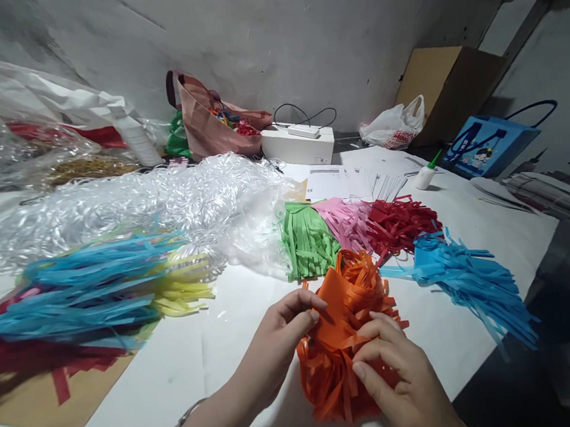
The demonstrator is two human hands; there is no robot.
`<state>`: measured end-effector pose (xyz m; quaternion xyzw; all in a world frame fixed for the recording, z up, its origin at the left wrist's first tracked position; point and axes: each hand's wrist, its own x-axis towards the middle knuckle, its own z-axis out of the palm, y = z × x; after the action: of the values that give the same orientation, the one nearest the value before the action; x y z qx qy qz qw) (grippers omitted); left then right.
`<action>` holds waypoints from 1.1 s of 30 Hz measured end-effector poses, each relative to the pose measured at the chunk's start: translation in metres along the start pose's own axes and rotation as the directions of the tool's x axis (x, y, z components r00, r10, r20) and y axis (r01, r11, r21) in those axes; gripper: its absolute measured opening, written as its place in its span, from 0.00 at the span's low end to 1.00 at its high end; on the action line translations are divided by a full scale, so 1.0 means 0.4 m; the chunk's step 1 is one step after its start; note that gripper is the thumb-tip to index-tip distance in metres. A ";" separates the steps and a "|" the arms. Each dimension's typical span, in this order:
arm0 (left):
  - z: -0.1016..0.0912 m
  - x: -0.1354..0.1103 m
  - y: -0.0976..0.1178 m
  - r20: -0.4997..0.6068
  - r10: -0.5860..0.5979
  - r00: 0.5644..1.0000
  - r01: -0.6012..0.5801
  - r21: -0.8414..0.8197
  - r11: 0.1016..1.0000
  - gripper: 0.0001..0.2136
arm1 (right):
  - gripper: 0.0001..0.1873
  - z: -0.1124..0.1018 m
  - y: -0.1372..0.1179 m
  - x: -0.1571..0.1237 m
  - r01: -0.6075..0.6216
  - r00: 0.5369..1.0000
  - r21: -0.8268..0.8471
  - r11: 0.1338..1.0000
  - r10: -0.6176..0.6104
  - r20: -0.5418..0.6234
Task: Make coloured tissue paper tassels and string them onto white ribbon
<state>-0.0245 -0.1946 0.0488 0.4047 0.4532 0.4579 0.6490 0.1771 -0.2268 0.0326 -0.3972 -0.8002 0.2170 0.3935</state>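
Head view: orange fringe [333,312] under my fingers, cut but, I'd judge, only part sorted!
Here at five o'clock in the view, strips spill from both ends of its flat middle, and they're tangled, so straightening looks left to do. My right hand [402,370] pinches its strips; my left hand [285,335] is at the band's edge, clamped or merely touching, I can't tell. Beyond, from the orange: green fringe [311,241] at eleven, pink fringe [349,220] at twelve, red fringe [403,224] at one, blue fringe [473,285] towards three, all already cut. Mixed pile [105,277] at nine-to-ten, its strips straighter.
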 end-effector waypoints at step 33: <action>-0.022 0.006 -0.012 0.273 0.267 0.924 -0.377 0.536 0.756 0.04 | 0.09 -0.039 0.051 0.088 -0.088 0.955 -0.061 0.994 0.067 -0.288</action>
<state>-0.0313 -0.1927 0.0417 0.6942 0.4334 0.3649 0.4440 0.1859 -0.1858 0.0445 -0.4693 -0.7264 0.1433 0.4812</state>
